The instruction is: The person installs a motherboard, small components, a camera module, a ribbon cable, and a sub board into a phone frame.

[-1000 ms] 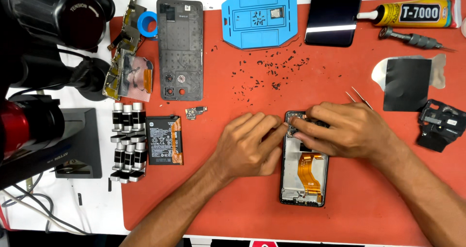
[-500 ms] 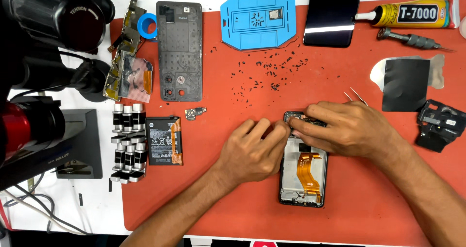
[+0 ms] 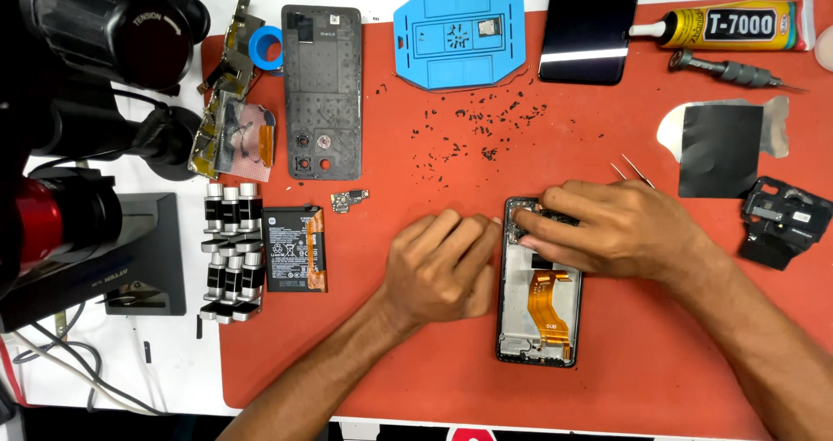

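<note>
Left hand (image 3: 441, 267) lies curled against the opened phone's (image 3: 540, 320) left edge to steady it, while the right hand's (image 3: 607, 228) fingers pinch something at its top end.

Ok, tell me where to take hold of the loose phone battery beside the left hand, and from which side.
Probably pinch the battery across its two long edges, coming straight down from above. It lies flat on the red mat; the left edge sits close to the metal cylinders, so fingers have little room there.
</note>
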